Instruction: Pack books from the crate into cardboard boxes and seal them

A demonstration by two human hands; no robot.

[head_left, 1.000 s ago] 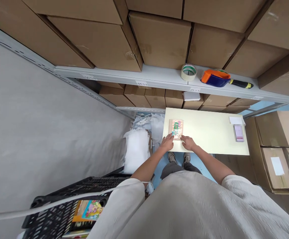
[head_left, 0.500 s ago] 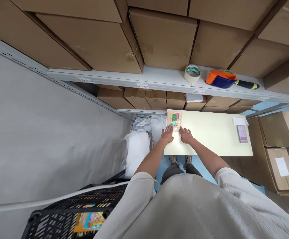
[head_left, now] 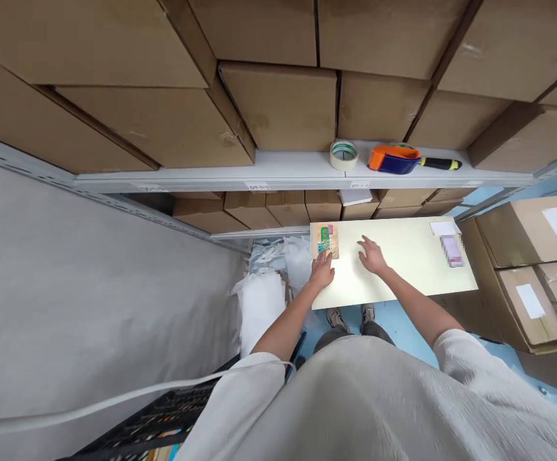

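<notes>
A flat, tan rectangular item with a green, pink and blue printed design [head_left: 332, 246] lies at the left end of the pale yellow table [head_left: 398, 256]. I cannot make out whether it is a book or a packet. My left hand [head_left: 323, 272] rests on its near edge, fingers stretched out. Over the bare tabletop to the right, my right hand [head_left: 372, 256] has its fingers apart and holds nothing. At the table's right end are a white paper slip [head_left: 442, 228] and a blurred purplish stack [head_left: 452, 251].
Cardboard boxes [head_left: 278, 105] fill the shelf [head_left: 298, 168] ahead. On its edge sit a tape roll [head_left: 344, 155] and an orange-and-blue tape dispenser [head_left: 394, 159]. White sheets [head_left: 262, 307] are piled at left, a black crate [head_left: 163, 410] behind. Labelled cartons [head_left: 531, 307] stand at right.
My right hand has lifted off the printed item and moved right, fingers spreading. My left hand stays at its near edge. The camera view has shifted.
</notes>
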